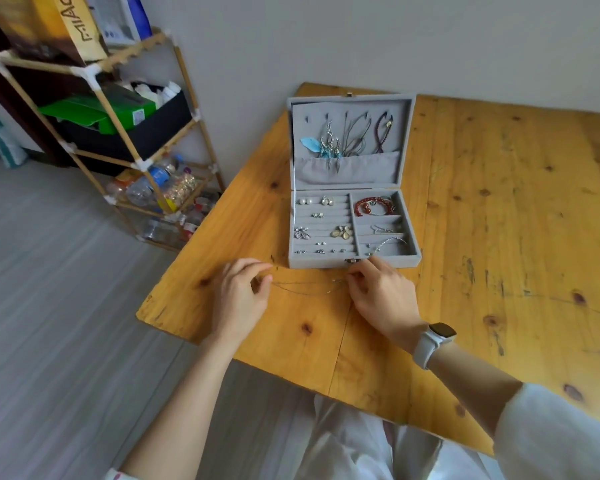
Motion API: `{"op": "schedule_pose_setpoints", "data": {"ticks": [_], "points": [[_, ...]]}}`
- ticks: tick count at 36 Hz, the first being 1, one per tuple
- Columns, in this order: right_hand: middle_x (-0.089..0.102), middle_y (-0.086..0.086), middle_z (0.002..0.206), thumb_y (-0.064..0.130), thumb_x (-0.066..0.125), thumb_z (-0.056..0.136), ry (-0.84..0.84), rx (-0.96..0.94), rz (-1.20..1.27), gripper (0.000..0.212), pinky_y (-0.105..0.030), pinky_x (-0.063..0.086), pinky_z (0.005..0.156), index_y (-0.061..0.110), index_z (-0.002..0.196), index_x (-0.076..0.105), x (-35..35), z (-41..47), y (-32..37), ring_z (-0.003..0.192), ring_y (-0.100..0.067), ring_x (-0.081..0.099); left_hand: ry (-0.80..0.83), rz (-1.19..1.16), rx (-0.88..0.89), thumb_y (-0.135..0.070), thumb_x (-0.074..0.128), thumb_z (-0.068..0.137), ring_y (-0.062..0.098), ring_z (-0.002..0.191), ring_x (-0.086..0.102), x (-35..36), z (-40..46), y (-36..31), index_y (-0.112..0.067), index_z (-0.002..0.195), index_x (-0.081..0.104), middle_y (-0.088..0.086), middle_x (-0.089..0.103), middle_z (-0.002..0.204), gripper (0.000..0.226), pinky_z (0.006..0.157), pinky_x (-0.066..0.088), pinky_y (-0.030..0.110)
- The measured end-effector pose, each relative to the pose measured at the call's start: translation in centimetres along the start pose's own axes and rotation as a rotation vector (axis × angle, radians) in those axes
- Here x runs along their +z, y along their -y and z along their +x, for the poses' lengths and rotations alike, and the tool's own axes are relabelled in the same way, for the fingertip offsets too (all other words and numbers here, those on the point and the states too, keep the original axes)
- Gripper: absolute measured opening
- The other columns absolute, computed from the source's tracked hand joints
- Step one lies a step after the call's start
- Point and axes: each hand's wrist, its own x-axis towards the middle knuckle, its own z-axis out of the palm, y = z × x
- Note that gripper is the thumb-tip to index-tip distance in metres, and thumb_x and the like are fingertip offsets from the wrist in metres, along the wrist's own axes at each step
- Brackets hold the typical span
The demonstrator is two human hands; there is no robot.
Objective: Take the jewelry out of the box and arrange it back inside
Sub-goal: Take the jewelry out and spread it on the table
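Observation:
A grey velvet jewelry box (354,263) stands open on the wooden table (499,258). Necklaces and earrings (329,143) hang inside its raised lid. Its tray holds small earrings and brooches on the left and a red bead bracelet (373,206) at the back right. Just in front of the box, a thin silver chain necklace (305,289) stretches between my hands. My left hand (238,296) pinches one end and my right hand (383,292) pinches the other end, close to the box's front clasp.
A bamboo shelf rack (118,133) with boxes, a green carton and plastic bottles stands left of the table against the wall. The table's near edge (326,389) runs over my lap. A white watch (430,341) is on my right wrist.

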Motion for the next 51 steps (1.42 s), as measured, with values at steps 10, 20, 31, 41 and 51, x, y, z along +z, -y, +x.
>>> {"op": "schedule_pose_setpoints", "data": {"ticks": [10, 20, 31, 41, 51], "points": [[0.065, -0.006, 0.097, 0.018, 0.048, 0.092, -0.012, 0.01, 0.204, 0.022, -0.038, 0.048, 0.068, 0.013, 0.11, 0.059, -2.2, 10.7, 0.9, 0.084, -0.027, 0.06, -0.013, -0.102, 0.028, -0.011, 0.053, 0.09, 0.019, 0.118, 0.048, -0.6, 9.7, -5.0, -0.012, 0.122, 0.057, 0.003, 0.056, 0.124, 0.033, 0.1, 0.033, 0.028], [0.069, -0.007, 0.091, 0.041, 0.042, 0.093, -0.194, 0.215, 0.156, 0.033, -0.035, 0.042, 0.066, 0.017, 0.115, 0.049, -0.7, 21.2, 1.9, 0.088, -0.032, 0.063, 0.048, -0.219, 0.07, -0.01, 0.054, 0.089, 0.017, 0.141, 0.018, 0.2, 20.1, -8.4, -0.019, 0.148, 0.007, 0.002, 0.017, 0.154, 0.076, 0.112, 0.02, 0.03], [0.068, -0.006, 0.092, 0.031, 0.048, 0.088, -0.17, 0.378, 0.327, 0.02, -0.033, 0.045, 0.069, 0.016, 0.096, 0.058, 0.4, 23.0, 2.4, 0.088, -0.03, 0.061, 0.001, -0.323, 0.08, -0.001, 0.055, 0.085, 0.014, 0.139, 0.024, 1.8, 20.4, -7.7, -0.017, 0.146, 0.016, 0.001, 0.021, 0.152, 0.074, 0.113, 0.021, 0.026], [0.062, 0.0, 0.075, 0.027, 0.048, 0.086, -0.319, 0.363, 0.371, 0.016, -0.032, 0.043, 0.066, 0.015, 0.089, 0.057, -2.3, 23.5, 3.1, 0.078, -0.025, 0.059, 0.042, -0.368, 0.062, -0.004, 0.054, 0.087, 0.014, 0.138, 0.025, 1.2, 19.9, -7.8, -0.021, 0.146, 0.015, -0.002, 0.023, 0.152, 0.073, 0.113, 0.027, 0.039], [0.051, 0.003, 0.071, 0.009, 0.06, 0.084, -0.142, 0.274, 0.851, 0.021, -0.019, 0.037, 0.057, 0.017, 0.066, 0.053, -7.2, 14.1, 3.2, 0.06, -0.007, 0.044, 0.08, -0.63, 0.068, -0.008, 0.055, 0.086, -0.003, 0.113, 0.047, -0.3, 12.7, -9.4, -0.031, 0.123, 0.049, -0.027, 0.052, 0.12, 0.044, 0.099, 0.04, 0.023]]}}
